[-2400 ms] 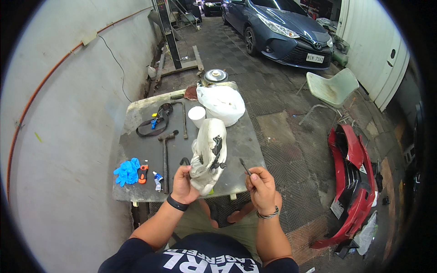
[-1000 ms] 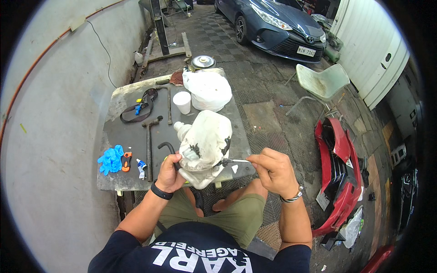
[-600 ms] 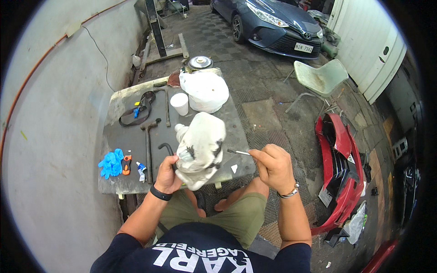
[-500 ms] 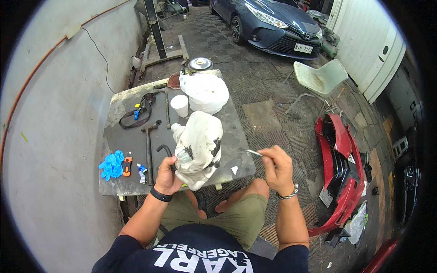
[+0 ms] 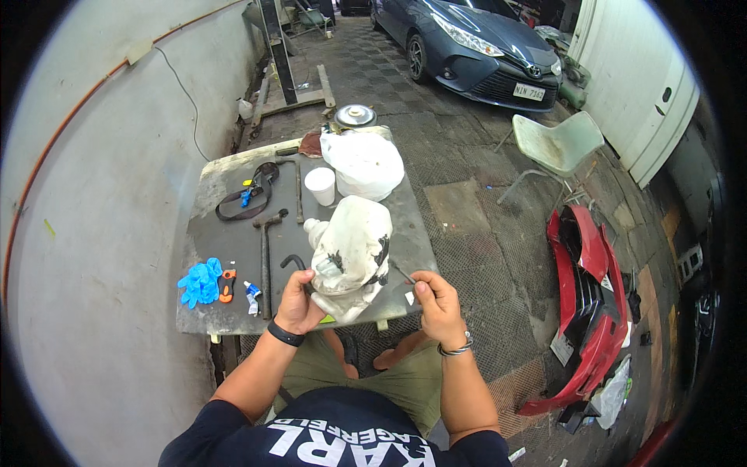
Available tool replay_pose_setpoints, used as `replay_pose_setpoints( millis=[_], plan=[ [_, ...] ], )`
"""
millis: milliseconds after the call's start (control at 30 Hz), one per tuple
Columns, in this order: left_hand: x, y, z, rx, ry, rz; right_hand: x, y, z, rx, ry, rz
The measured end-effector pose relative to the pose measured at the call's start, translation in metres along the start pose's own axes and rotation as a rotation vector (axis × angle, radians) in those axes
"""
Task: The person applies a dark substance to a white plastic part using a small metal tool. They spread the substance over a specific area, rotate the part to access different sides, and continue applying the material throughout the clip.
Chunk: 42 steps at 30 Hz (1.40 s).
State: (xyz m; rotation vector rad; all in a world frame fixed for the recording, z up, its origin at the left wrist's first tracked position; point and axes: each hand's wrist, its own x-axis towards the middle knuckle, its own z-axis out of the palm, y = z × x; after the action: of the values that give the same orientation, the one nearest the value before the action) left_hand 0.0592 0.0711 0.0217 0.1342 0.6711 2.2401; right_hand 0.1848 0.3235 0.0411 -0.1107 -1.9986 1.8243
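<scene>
A lumpy white plastic reservoir tank (image 5: 358, 237) with dark smears and a short neck is tilted above the table's near edge. My left hand (image 5: 298, 305) grips its lower left side, thumb in front and the other fingers mostly hidden. My right hand (image 5: 440, 308) pinches a thin metal tool, like a small spatula (image 5: 404, 273), its tip close to the tank's right side; I cannot tell whether they touch. A curved black rod (image 5: 292, 260) shows just above my left hand. Beyond the tank are a white cup (image 5: 320, 187) and a white plastic bag (image 5: 364, 165).
The grey table (image 5: 222, 243) carries blue gloves (image 5: 201, 282), an orange-and-black cutter (image 5: 226, 286), small tubes (image 5: 252, 294), a hammer (image 5: 265, 261) and a strap (image 5: 232, 212). A red bumper (image 5: 603, 315) lies on the floor at right, near a pale chair (image 5: 559, 142). A car (image 5: 475, 54) stands behind.
My right hand has moved left with the spatula, bringing its tip near the tank. The view has shifted slightly; my left hand keeps its hold on the tank.
</scene>
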Motion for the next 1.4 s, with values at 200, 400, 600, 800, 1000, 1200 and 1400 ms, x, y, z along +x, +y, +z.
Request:
replay_pose_setpoints(
  millis=[200, 400, 600, 800, 1000, 1200, 1400],
  plan=[
    [-0.013, 0.022, -0.006, -0.085, 0.014, 0.120, -0.017, 0.052, -0.008, 0.316, -0.022, 0.304],
    [-0.012, 0.031, -0.011, -0.136, 0.087, 0.141, -0.019, 0.025, 0.015, 1.276, -0.199, 0.584],
    [-0.002, 0.022, -0.011, -0.317, 0.143, 0.030, -0.013, -0.001, 0.047, 1.370, -0.285, 0.645],
    [0.001, 0.026, -0.018, -0.394, 0.012, -0.017, -0.015, -0.013, 0.068, 0.976, -0.138, 0.418],
    [-0.033, 0.081, -0.044, -0.219, 0.073, 0.263, -0.019, 0.018, 0.046, -0.427, 0.046, -0.015],
    [-0.078, 0.121, -0.082, 0.199, 0.243, 0.551, -0.031, 0.048, 0.039, -0.820, -0.004, -0.116],
    [-0.135, 0.160, -0.122, 0.350, 0.549, 0.695, -0.007, 0.053, 0.079, -0.685, -0.191, -0.144]
  ],
)
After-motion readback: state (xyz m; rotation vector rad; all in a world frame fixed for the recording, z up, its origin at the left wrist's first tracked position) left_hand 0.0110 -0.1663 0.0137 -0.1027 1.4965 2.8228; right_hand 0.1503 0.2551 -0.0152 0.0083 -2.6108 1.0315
